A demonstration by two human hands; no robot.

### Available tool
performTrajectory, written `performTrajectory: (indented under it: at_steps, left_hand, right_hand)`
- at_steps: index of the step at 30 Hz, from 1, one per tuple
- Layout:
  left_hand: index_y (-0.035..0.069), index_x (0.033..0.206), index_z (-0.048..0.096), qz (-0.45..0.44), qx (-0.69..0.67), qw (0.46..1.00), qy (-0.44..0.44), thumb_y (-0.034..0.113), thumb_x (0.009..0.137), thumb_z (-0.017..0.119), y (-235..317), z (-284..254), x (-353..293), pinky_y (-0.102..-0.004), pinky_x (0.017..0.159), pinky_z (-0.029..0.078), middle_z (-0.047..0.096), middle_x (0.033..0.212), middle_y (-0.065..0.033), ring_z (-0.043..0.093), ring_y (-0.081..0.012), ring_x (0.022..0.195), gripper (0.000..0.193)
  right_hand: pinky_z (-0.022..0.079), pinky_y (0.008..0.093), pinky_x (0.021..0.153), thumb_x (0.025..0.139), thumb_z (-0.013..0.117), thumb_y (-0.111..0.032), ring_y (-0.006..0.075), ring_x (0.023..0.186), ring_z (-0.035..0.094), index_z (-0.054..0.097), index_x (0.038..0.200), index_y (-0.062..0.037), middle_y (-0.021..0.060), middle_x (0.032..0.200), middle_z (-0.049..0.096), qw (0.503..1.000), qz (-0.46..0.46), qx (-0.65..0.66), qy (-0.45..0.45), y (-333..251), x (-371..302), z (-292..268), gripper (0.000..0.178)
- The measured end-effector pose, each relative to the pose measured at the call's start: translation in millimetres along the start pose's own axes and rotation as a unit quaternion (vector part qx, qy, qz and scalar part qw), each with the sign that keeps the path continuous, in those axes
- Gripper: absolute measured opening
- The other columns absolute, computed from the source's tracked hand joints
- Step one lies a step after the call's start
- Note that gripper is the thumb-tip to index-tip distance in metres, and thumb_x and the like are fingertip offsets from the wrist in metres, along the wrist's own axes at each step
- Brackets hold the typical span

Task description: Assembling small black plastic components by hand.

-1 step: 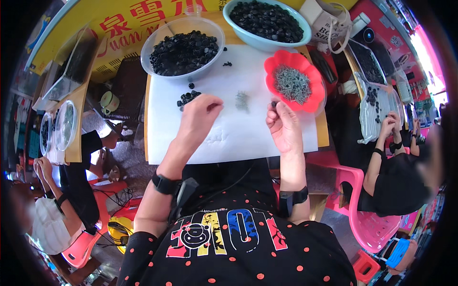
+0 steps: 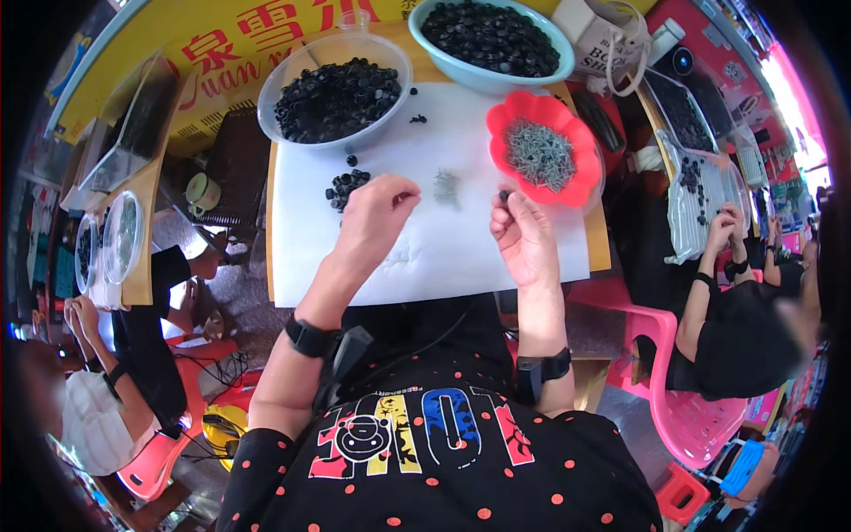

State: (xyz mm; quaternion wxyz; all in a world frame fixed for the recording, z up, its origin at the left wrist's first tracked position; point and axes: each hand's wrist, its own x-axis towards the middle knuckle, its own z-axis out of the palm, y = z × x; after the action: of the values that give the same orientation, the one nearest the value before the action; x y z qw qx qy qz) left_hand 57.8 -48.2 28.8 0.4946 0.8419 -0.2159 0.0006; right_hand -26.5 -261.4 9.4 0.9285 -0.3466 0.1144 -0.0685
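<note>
Above the white sheet (image 2: 425, 266), my left hand (image 2: 379, 213) is closed with fingertips pinched together; whatever sits between them is too small or hidden to name. Just beyond its wrist lies a little heap of black caps (image 2: 347, 188), partly behind the hand. My right hand (image 2: 529, 238) pinches a small round black cap (image 2: 504, 195) between thumb and forefinger, beside the red flower-shaped bowl (image 2: 498, 133) full of thin grey metal pins (image 2: 541, 155). Between both hands, a small loose pile of pins (image 2: 446, 187) rests on the sheet.
A clear tub (image 2: 266, 106) and a pale blue basin (image 2: 433, 66), both heaped with black pieces, stand at the back. A cream bag (image 2: 589, 40) is at far right. Another person's hands (image 2: 727, 229) work on the right, and another's (image 2: 81, 315) on the left.
The view has shifted slightly. My left hand is a touch farther right, nearer the loose pins; my right hand keeps its pinch on the black cap.
</note>
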Motion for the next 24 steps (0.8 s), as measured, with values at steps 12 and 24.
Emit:
performTrajectory:
  at_steps: [12,24]
  left_hand:
    - [0.002,0.089,0.067,0.149,0.26,0.953,-0.032,0.008,0.078,0.067,-2,51,14,-0.0398,0.082,0.048,0.062,0.103,-0.0139,0.059,-0.0323,0.098,0.013]
    - [0.002,0.097,0.067,0.154,0.14,0.971,-0.12,0.004,0.079,0.064,-4,52,-5,-0.0383,0.088,0.048,0.064,0.107,-0.0154,0.059,-0.0314,0.102,0.018]
  right_hand:
    - [0.05,0.0209,0.069,0.092,0.06,-0.01,0.0084,0.074,0.057,0.06,0.114,-0.0002,0.0058,0.09,0.064,0.999,0.026,0.031,0.02,7,-18,-20,0.024]
    - [0.049,0.0203,0.07,0.092,0.061,-0.012,0.0078,0.075,0.056,0.061,0.114,-0.0009,0.0049,0.091,0.064,0.999,0.01,0.032,0.015,9,-17,-28,0.025]
